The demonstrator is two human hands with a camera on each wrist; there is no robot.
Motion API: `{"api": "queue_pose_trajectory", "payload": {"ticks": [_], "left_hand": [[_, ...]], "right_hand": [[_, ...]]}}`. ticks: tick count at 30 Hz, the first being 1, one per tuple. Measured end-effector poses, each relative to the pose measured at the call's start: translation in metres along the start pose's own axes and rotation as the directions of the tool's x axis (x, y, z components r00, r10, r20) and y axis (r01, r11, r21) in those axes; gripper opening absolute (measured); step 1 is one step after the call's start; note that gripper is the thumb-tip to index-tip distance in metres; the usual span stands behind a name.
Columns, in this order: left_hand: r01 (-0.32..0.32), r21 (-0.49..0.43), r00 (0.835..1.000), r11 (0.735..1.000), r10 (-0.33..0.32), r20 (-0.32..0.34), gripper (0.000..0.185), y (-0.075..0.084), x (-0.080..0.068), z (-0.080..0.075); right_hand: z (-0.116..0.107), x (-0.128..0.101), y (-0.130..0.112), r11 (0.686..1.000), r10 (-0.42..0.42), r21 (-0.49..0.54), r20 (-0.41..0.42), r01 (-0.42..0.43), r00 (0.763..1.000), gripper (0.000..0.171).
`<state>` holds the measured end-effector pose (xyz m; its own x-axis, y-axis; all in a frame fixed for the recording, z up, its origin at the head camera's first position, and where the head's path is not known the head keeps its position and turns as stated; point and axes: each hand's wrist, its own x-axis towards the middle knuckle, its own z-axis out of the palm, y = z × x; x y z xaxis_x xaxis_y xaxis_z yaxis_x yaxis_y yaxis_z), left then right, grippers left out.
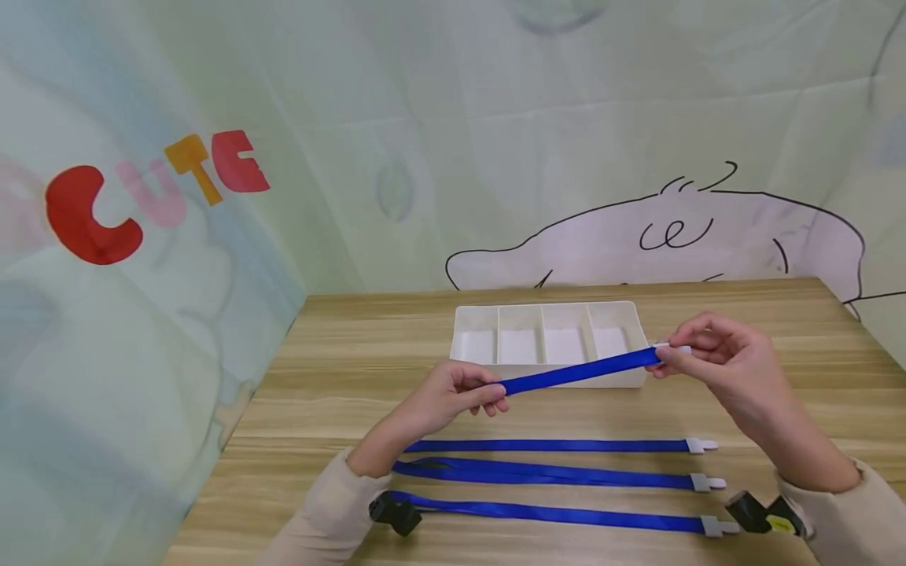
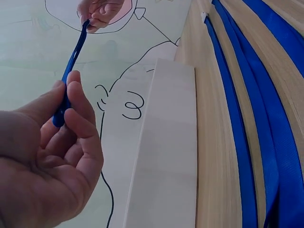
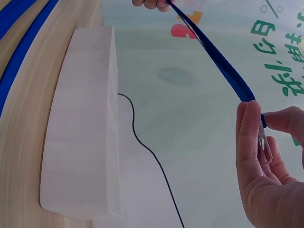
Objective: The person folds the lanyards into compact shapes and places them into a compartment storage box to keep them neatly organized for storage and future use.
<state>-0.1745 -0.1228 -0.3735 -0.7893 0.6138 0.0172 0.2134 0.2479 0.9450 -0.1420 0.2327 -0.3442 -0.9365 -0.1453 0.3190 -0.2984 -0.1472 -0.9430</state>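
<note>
Both hands hold one blue strap stretched taut above the table: the left hand pinches its left end between thumb and curled fingers, and the right hand pinches the white clip at its right end. This strap hangs just in front of the white tray, which sits farther back on the table and has four compartments, all bare. Nearer, three more blue straps lie flat in parallel rows, each with a white clip at its right end. Held between the hands, the strap is flat, narrow and bright blue, rising slightly toward the right.
</note>
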Motion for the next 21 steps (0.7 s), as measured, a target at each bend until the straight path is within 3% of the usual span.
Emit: {"api": "queue_pose_trajectory", "payload": {"ticks": [12, 18, 21], "left_hand": [[0.096, -0.097, 0.992, 0.991, -0.104, -0.075, 0.028, -0.004, -0.003, -0.006], [0.177, -0.130, 0.967, 0.976, -0.197, -0.159, 0.026, -0.002, -0.001, -0.006], [0.188, -0.146, 0.956, 0.971, -0.215, -0.199, 0.023, -0.001, 0.000, -0.006]], "right_hand": [[-0.005, 0.000, 0.005, 0.999, 0.024, -0.045, -0.012, -0.025, 1.000, 0.013], [-0.007, 0.002, 0.011, 0.997, 0.019, -0.077, -0.021, -0.021, 1.000, 0.011], [-0.007, 0.003, 0.013, 0.996, 0.025, -0.083, -0.028, -0.027, 0.999, 0.011]]}}
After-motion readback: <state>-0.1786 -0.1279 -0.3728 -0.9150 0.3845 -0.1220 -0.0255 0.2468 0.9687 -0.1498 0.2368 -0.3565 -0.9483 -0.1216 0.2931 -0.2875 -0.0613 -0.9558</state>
